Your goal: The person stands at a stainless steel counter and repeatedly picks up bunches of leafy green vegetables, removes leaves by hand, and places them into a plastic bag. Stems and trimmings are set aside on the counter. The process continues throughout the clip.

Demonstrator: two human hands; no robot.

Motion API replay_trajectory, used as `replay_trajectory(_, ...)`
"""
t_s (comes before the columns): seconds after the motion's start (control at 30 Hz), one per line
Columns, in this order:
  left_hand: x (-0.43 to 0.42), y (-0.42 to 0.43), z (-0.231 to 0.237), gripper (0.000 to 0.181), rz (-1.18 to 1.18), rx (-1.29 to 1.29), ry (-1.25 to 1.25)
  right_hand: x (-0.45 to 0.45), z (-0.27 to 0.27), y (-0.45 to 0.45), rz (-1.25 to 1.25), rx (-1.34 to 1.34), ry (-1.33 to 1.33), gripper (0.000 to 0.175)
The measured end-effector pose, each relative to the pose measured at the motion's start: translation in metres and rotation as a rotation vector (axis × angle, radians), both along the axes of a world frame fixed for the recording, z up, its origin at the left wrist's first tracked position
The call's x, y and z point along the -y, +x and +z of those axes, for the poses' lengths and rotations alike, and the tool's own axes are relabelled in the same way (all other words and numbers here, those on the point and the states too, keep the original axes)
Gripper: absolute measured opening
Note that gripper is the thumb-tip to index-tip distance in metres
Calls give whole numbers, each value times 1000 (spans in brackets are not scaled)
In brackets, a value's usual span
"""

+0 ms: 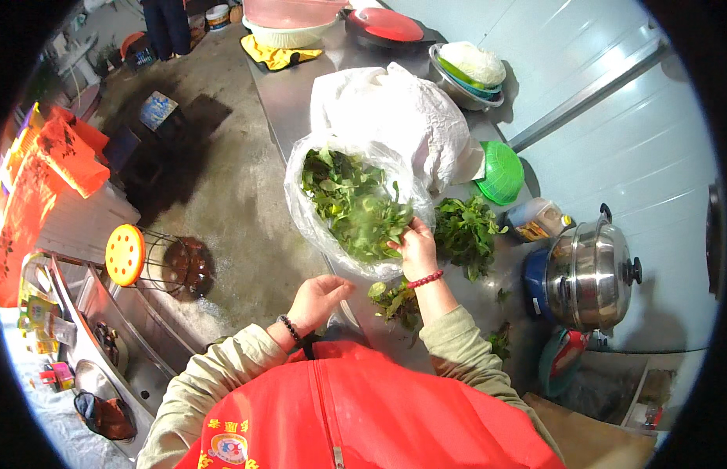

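My right hand [418, 249], with a red bead bracelet at the wrist, grips leafy greens at the near right side of a clear plastic bag [297, 220]. More loose leafy greens [340, 190] fill the open bag; those by my fingers look blurred. My left hand [320, 302] is just below the bag, over the steel table's edge, with its fingers together and nothing seen in it. A bunch of leafy greens [466, 231] lies on the table right of the bag. A smaller pile of stems and leaves [397, 302] lies beside my right wrist.
Behind the bag is a white cloth sack [387, 111]. A green basket [500, 173], an oil bottle [534, 219] and a steel steamer pot [595, 278] line the wall side. A stool with an orange seat [124, 255] and a steel sink [123, 328] are at left. A person [165, 26] stands far back.
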State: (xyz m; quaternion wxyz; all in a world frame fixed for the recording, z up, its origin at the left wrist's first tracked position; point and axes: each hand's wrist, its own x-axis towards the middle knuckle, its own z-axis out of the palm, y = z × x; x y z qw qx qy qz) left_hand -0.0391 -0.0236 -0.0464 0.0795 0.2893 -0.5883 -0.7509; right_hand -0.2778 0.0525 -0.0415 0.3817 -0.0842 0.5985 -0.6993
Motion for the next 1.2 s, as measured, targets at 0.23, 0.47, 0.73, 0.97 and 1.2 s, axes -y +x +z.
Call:
replay_trajectory(0.23,18,-3,16,22,11,-66,20,-1,25,17,-97,360,-170,20)
replay_trajectory(0.47,36,1,25,23,-17,-94,-25,1,40,29,-50,202,-294,21)
replay_trajectory(0.73,44,10,40,26,113,-346,81,5,56,67,-52,-90,-315,22)
replay_trajectory(0.97,48,18,47,26,187,-498,222,8,42,96,-10,-217,-361,26)
replay_trajectory(1.2,51,10,58,25,189,-448,112,18,37,101,112,-265,-319,27)
